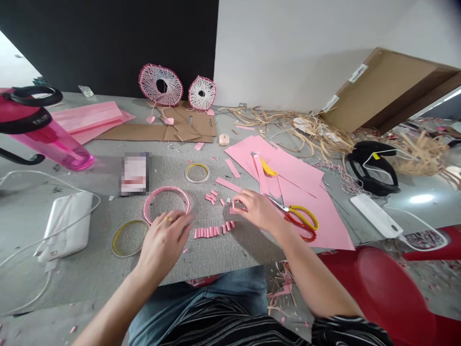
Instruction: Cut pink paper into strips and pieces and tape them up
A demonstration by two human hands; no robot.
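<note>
Head view, looking down on a grey work table, with 12 o'clock at the far edge and the clock centred mid-table:
- Left hand (163,240), at 7 o'clock: open, fingers spread apart, a gold ring on one finger, holding nothing visible, hovering just beside a pink-wrapped hoop (166,188).
- Right hand (254,210), at 4 o'clock: fingers and thumb drawn close together on or just above a small pink paper piece (235,209); whether they grip it cannot be told.
- Risk: the short pink paper pieces lie loose, so a careless sweep of either hand could scatter them. Orange-handled scissors (302,218), just beside the right hand at 4 o'clock, could snag a sleeve or be knocked during a reach.
- Hoop: thin, smooth and evenly covered in pink, lying flat at 8 o'clock.
- Pink pieces: a tight row of short pink paper pieces (212,231) lies at 6 o'clock, with a loose cluster (211,197) above it.
- Around them: a bare yellow-edged hoop (113,239) lies at 8 o'clock, sheets of pink paper (298,178) at 3 o'clock, and two string-wound heart frames (160,85) stand at 11 o'clock.
</note>
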